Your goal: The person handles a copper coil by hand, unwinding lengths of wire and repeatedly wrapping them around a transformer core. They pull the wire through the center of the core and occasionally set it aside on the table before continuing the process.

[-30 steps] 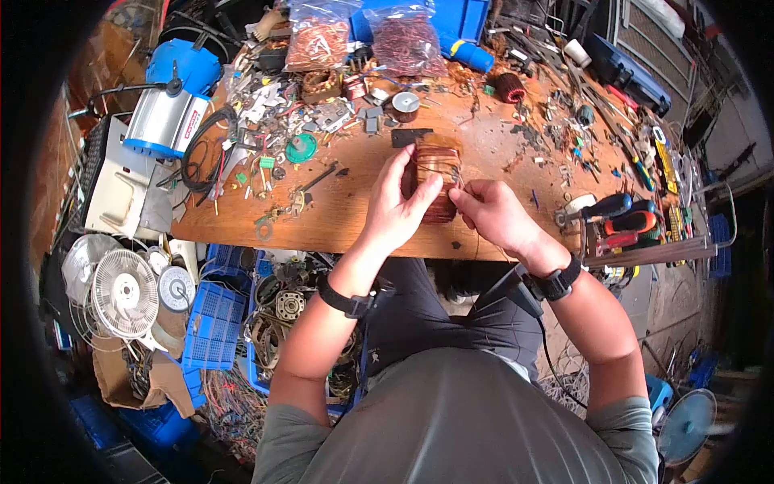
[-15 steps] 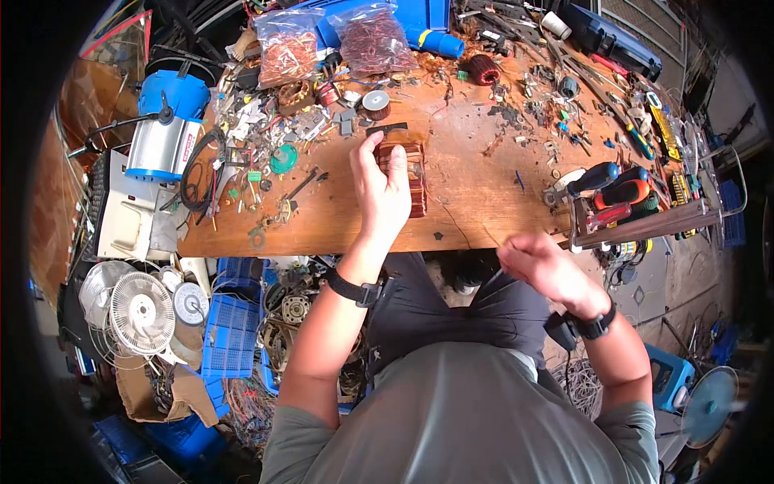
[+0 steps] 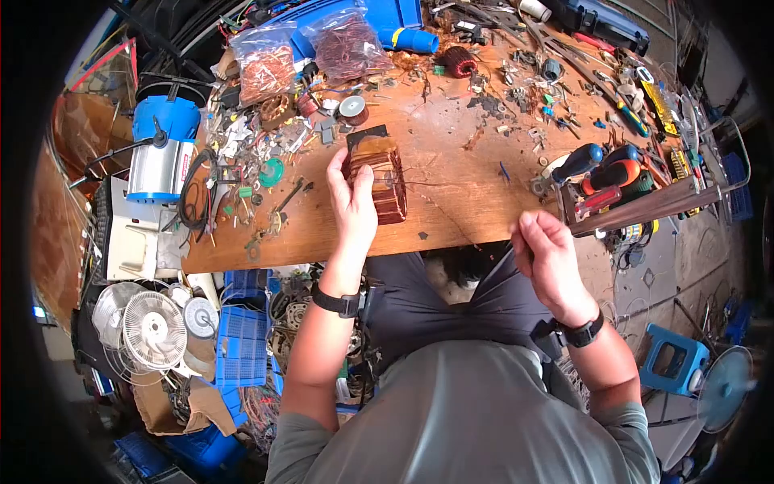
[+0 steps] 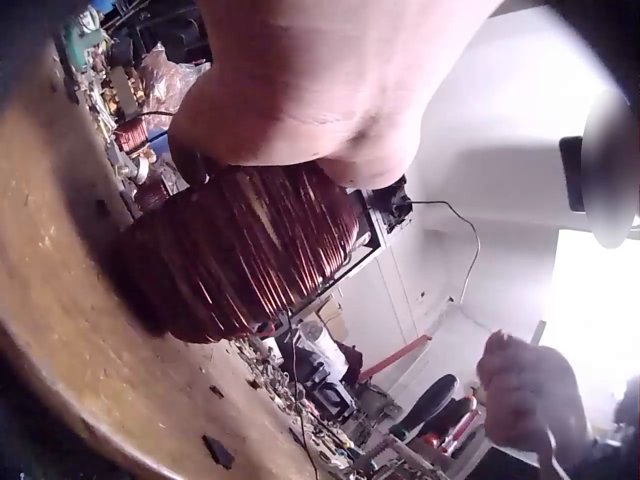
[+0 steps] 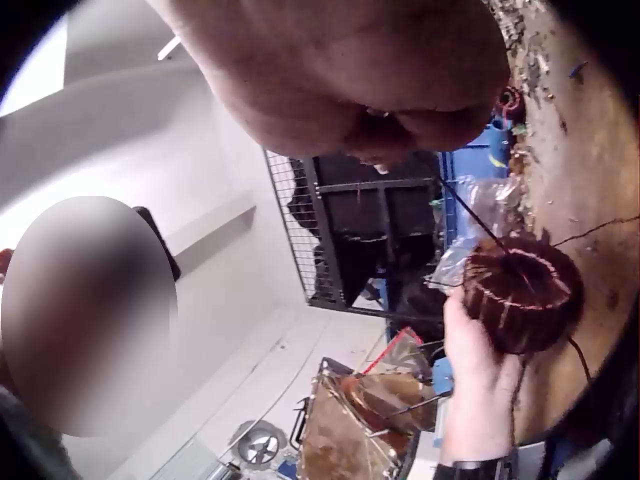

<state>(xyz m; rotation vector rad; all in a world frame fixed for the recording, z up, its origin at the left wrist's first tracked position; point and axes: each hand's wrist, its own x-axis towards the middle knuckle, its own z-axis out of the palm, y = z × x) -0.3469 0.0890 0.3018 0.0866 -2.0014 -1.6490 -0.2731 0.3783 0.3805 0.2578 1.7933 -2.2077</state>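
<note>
A wound coil of reddish-brown copper wire [image 3: 389,187] rests at the table's front, its windings filling much of the left wrist view [image 4: 250,255]. My left hand [image 3: 352,202] grips its left side, the thumb over the windings. Off to the right, near the table's front edge, my right hand [image 3: 551,262] is raised with curled fingers. In the right wrist view a thin dark wire [image 5: 475,217] runs from the coil [image 5: 525,300] towards my right hand [image 5: 350,85], which pinches it; the exact fingertip contact is partly hidden.
Bags of copper wire [image 3: 264,73] and a blue tray [image 3: 403,12] lie at the back. Loose scraps and a green disc [image 3: 272,172] are on the left. Screwdrivers [image 3: 621,175] stand in a rack [image 3: 653,211] at the right. A lamp-like blue and silver machine [image 3: 161,165] is far left.
My right hand has moved away from the coil, out to the right, drawing the wire. My left hand still holds the coil, which appears further left as the head view has shifted.
</note>
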